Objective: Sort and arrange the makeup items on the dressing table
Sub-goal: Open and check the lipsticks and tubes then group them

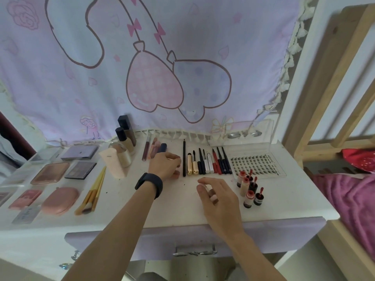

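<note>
On your far left lie the flat plastic compacts (50, 173), pink and dark grey, matte and hard-edged. Just beside them is a bundle of yellow-handled brushes (94, 191), then a soft peach squeeze tube (112, 163) leaning on the dark-capped glass foundation bottles (123, 142). Next, at the back of the white dressing table (294, 199), stands the short row of slim lip tubes (155, 149), their long axes pointing away from you. Your left hand (165, 165), with its black wristband (149, 185), sits just in front of that row. Its fingers are curled over what looks like a pale pink stick (177, 174), mostly hidden. That hand is the nearer one, so any lip item likely goes straight ahead from it, laid parallel to the row. To its right runs the tidy line of black pencils and gold tubes (207, 163), all glossy and lying the same way. Your right hand (220, 199) hovers nearer you, loosely curled round a small pale tube (206, 187) that lies between its fingers. Beyond it are the clear lash tray (255, 164) and the small red-capped bottles (248, 189).
</note>
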{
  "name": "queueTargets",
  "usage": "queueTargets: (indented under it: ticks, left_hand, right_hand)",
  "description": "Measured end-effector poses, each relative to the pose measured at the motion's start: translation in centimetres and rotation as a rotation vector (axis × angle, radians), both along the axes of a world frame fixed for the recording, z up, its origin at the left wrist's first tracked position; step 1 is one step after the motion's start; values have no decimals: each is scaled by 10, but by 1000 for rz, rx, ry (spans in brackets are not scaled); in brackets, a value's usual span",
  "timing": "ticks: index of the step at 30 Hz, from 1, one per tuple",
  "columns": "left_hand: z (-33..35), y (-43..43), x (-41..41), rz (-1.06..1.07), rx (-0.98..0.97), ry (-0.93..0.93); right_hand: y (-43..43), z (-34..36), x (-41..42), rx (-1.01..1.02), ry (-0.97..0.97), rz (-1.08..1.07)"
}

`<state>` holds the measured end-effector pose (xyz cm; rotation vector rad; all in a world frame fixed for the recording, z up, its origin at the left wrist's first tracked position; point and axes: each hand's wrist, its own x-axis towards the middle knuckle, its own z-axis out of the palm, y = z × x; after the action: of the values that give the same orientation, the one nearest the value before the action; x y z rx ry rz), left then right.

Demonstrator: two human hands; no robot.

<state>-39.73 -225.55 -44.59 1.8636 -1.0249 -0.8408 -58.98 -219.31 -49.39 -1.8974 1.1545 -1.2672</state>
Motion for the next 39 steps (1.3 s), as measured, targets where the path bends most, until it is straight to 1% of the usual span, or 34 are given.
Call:
queueTargets:
  ticks: [2, 4, 7, 9, 11, 15, 17, 20, 22, 25, 27, 29, 31, 34, 39]
  left_hand:
    - [5, 20, -1, -29, -41, -32]
    - [9, 43, -2, -118, -66, -23]
    - [16, 73, -5, -330, -8, 77]
    - [19, 86, -7, -448, 46, 64]
    - [23, 92, -8, -492, 38, 21]
    - [27, 96, -5, -445, -13, -28]
    - [26, 94, -3, -428, -30, -90]
    - [26, 85, 0, -397, -18, -124]
    - [22, 75, 3, -305, -2, -140]
    - [14, 56, 8, -72, 12, -240]
    - [11, 44, 8, -16, 78, -317]
    - [10, 30, 8, -7, 148, -333]
    - [12, 19, 7, -27, 188, -298]
    - [12, 9, 2, -53, 198, -270]
    - [7, 0, 1, -13, 185, -291]
  right_hand:
    - [1, 2, 1, -10, -29, 6]
    - [2, 6, 1, 4, -81, 12]
    - [3, 17, 4, 107, -218, 55]
    - [3, 25, 7, 200, -303, 106]
    - [3, 31, 10, 258, -337, 131]
    - [-2, 35, 13, 270, -267, 110]
    - [-5, 35, 12, 276, -220, 107]
    - [-5, 30, 8, 263, -153, 89]
    - [-5, 23, 6, 234, -100, 40]
    - [-5, 13, 6, 120, 49, -38]
    - [-3, 8, 8, 51, 126, -48]
    - [0, 5, 9, -2, 178, -49]
    - [1, 3, 7, -19, 179, -51]
    - [0, 3, 5, -15, 163, -41]
    - [1, 2, 7, -19, 184, -28]
